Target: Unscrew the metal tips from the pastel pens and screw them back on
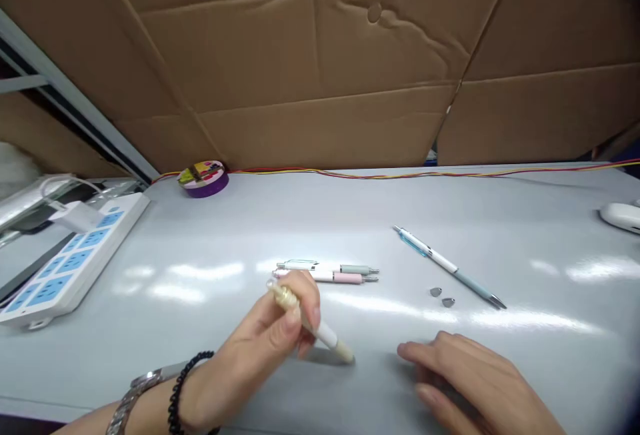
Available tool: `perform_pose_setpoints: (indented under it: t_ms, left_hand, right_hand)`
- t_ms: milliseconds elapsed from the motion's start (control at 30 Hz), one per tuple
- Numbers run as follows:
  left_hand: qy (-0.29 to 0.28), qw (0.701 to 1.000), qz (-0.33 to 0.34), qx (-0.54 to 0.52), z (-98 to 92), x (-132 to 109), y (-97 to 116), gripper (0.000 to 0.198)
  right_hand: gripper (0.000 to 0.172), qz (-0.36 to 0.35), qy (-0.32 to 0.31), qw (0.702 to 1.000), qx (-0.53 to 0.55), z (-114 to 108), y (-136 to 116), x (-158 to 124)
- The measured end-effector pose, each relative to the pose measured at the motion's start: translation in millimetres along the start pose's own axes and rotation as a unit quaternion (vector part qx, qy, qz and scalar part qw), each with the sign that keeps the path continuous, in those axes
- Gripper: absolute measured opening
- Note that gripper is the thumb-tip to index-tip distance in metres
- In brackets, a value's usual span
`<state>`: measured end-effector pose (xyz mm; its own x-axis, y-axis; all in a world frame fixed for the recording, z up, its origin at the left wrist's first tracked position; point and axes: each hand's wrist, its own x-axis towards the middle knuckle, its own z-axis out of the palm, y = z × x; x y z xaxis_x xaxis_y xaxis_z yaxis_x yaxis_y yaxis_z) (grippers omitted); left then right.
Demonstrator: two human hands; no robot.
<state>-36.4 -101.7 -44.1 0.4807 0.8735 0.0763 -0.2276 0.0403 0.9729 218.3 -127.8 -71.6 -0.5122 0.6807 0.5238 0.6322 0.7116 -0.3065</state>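
Between the thumb and fingers of my left hand (283,328) is a white and cream pen (327,335), tilted, its cream end low over the table at the right. To its right, my right hand (467,378) rests low with fingers apart and nothing visible in it. Just beyond my left hand lie a pen with a green grip (355,269) and one with a pink grip (347,278), side by side. A white and blue pen (445,263) lies diagonally beyond my right hand. Two small grey tips (436,292) sit beside it.
At the left is a white power strip (75,258) with a plugged-in charger. A purple tape roll (204,179) stands at the back left, near thin red and yellow wires (350,175). Cardboard (310,55) walls the rear. A white object (621,216) sits at the right edge.
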Motion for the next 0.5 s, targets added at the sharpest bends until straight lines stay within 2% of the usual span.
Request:
perform_pose_setpoints:
  t_ms: [67,167,267,333,400,433,500]
  left_hand:
    - [-0.090,0.994,-0.010,0.064,3.6,-6,0,0.033]
    - [-0.176,0.965,0.007,0.197,6.9,-7,4,0.037]
    - [-0.223,0.936,0.065,0.265,9.2,-3,6,0.025]
    - [-0.204,0.923,0.095,0.312,9.6,-1,6,0.018]
    - [-0.135,0.899,0.114,0.402,7.2,2,4,0.027]
    - [-0.101,0.873,0.126,0.461,4.8,4,2,0.032]
    - [-0.062,0.794,0.186,0.575,-1.6,8,-1,0.033]
  right_hand:
    - [0.035,-0.007,0.013,1.000,0.017,-2,-1,1]
    - [0.049,-0.004,0.018,0.998,0.052,-3,-4,0]
    - [0.039,0.014,0.002,0.998,0.065,-6,-8,-3]
    - [0.028,0.026,0.008,0.998,0.051,-10,-7,-6]
    - [0.023,0.066,0.037,0.997,0.007,-14,0,-9]
    - [0.023,0.102,0.056,0.993,-0.023,-16,5,-11]
    - [0.027,0.197,0.082,0.973,-0.085,-19,18,-15]
